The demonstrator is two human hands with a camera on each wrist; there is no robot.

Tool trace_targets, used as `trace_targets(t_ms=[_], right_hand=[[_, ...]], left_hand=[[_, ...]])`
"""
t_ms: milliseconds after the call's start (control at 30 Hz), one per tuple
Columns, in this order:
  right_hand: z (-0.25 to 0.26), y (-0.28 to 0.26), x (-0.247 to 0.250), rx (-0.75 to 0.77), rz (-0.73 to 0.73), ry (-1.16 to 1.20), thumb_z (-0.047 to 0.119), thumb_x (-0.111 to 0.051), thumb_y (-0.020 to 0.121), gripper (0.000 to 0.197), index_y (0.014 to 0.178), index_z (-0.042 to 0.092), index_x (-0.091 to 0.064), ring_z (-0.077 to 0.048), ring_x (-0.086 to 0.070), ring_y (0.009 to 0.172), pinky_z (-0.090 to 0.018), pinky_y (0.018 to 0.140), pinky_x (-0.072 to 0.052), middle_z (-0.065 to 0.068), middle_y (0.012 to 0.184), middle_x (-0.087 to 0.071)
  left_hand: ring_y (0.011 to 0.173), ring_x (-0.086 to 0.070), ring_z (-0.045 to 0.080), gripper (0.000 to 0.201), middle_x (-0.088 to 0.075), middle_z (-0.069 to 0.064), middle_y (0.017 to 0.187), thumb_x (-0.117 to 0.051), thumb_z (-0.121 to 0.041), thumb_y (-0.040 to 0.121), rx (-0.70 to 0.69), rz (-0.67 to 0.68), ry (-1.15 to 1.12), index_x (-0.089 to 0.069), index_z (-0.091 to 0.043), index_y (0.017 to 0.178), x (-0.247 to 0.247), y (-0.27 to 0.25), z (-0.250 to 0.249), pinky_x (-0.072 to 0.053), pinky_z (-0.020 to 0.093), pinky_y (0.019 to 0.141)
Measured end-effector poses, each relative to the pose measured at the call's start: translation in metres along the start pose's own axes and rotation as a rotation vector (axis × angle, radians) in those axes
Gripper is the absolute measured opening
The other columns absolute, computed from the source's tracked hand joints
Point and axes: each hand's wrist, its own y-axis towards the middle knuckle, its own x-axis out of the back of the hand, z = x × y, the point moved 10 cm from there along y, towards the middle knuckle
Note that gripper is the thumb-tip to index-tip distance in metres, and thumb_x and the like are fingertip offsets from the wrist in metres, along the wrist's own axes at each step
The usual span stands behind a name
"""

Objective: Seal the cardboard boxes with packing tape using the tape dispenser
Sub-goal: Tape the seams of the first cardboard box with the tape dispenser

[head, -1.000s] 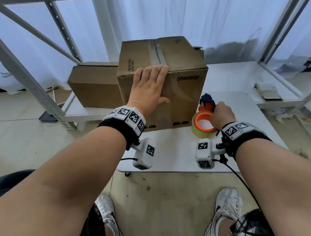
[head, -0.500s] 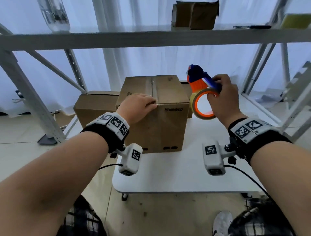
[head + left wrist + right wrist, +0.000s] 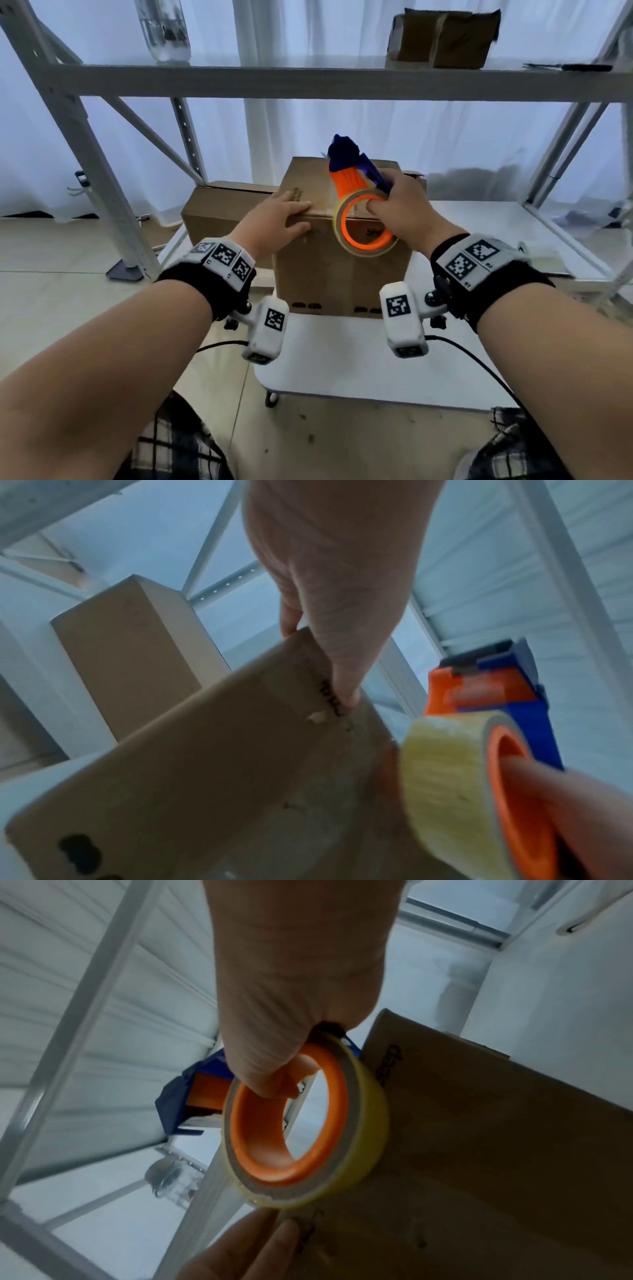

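Overhead, metal shelving [image 3: 308,82]; white table [image 3: 342,359].

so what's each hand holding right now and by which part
The right hand holds the tape dispenser by its orange ring, fingers hooked through the roll's core. The left hand holds nothing; it rests on the cardboard box at its top front edge.

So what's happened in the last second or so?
The right hand lifted the tape dispenser off the white table and carried it up to the cardboard box's top front edge. The left hand slid from the box's front face onto that edge. The box itself stayed put.
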Motion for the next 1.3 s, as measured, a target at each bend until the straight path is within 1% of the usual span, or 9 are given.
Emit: trace_targets(t_ms=[200,367,500,600,700,833,1033,1200,1300], right_hand=[[-0.001,0.007,-0.014,0.059,0.067,-0.125,0.009,-0.064,0.085,0.039,0.119,0.024,-0.052,-0.001,-0.054,0.082,-0.007,0.066,-0.038,0.015,0.090,-0.055],[-0.004,0.003,-0.016,0.025,0.180,-0.100,0.020,-0.078,0.075,0.062,0.130,0.020,-0.049,-0.017,-0.058,0.095,-0.023,0.074,-0.049,0.002,0.108,-0.057],[0.007,-0.004,-0.008,0.034,0.199,-0.092,0.036,-0.080,0.072,0.054,0.114,0.025,-0.049,-0.009,-0.056,0.085,-0.025,0.076,-0.046,0.010,0.096,-0.055],[0.024,-0.009,0.003,0.169,0.099,-0.210,0.059,-0.073,0.059,0.066,0.108,0.020,-0.051,-0.014,-0.057,0.085,-0.025,0.076,-0.046,0.005,0.097,-0.059],[0.034,-0.017,0.013,0.285,-0.022,-0.340,0.069,-0.063,0.056,0.071,0.105,0.019,-0.053,-0.015,-0.050,0.086,-0.026,0.076,-0.039,0.007,0.096,-0.056],[0.036,-0.018,0.012,0.327,-0.035,-0.422,0.072,-0.060,0.056,0.077,0.109,0.016,-0.055,-0.014,-0.046,0.088,-0.028,0.080,-0.036,0.007,0.099,-0.056],[0.034,-0.015,0.011,0.303,-0.035,-0.405,0.073,-0.060,0.056,0.078,0.110,0.017,-0.053,-0.014,-0.047,0.088,-0.027,0.078,-0.037,0.010,0.097,-0.052],[0.029,-0.011,0.013,0.285,-0.048,-0.357,0.070,-0.065,0.059,0.072,0.109,0.019,-0.052,-0.016,-0.050,0.090,-0.029,0.079,-0.044,0.007,0.100,-0.054],[0.026,-0.010,0.015,0.275,-0.036,-0.301,0.065,-0.069,0.060,0.065,0.106,0.022,-0.050,-0.016,-0.051,0.090,-0.026,0.077,-0.044,0.005,0.102,-0.055]], left_hand=[[0.126,-0.047,0.013,0.037,-0.055,-0.001,0.135,-0.056,-0.032,0.094,-0.039,-0.124,-0.238,-0.059,-0.020,0.129,0.012,-0.001,-0.008,-0.032,0.024,0.103],[0.109,-0.056,0.011,0.030,-0.066,-0.002,0.113,-0.050,-0.031,0.097,0.039,-0.104,-0.562,-0.067,-0.016,0.116,0.019,-0.001,0.000,-0.040,0.027,0.097],[0.108,-0.057,0.008,0.032,-0.066,0.001,0.115,-0.038,-0.017,0.101,0.064,-0.062,-0.811,-0.065,-0.011,0.116,0.016,-0.007,-0.005,-0.040,0.019,0.095],[0.103,-0.062,0.011,0.040,-0.069,0.003,0.106,-0.029,-0.027,0.103,0.130,-0.069,-1.044,-0.067,-0.014,0.100,0.017,-0.014,-0.009,-0.042,0.021,0.088],[0.100,-0.063,0.006,0.060,-0.071,-0.005,0.100,-0.018,-0.053,0.100,0.097,-0.084,-0.973,-0.068,-0.019,0.098,0.025,-0.021,-0.021,-0.038,0.025,0.094],[0.097,-0.066,0.009,0.069,-0.072,-0.002,0.098,-0.015,-0.060,0.097,0.071,-0.091,-1.011,-0.070,-0.018,0.097,0.029,-0.019,-0.029,-0.042,0.028,0.099],[0.076,-0.059,0.011,0.047,-0.065,-0.007,0.070,-0.031,-0.047,0.101,0.092,0.003,-1.043,-0.059,-0.011,0.091,0.015,-0.017,-0.034,-0.041,0.030,0.084],[0.069,-0.055,0.011,0.029,-0.061,-0.005,0.065,-0.042,-0.018,0.100,0.061,-0.042,-1.043,-0.061,-0.016,0.078,0.022,-0.021,-0.036,-0.039,0.028,0.077],[0.066,-0.053,0.010,0.028,-0.060,-0.006,0.062,-0.046,-0.017,0.098,0.061,-0.071,-1.072,-0.058,-0.018,0.072,0.028,-0.022,-0.033,-0.040,0.025,0.071]])
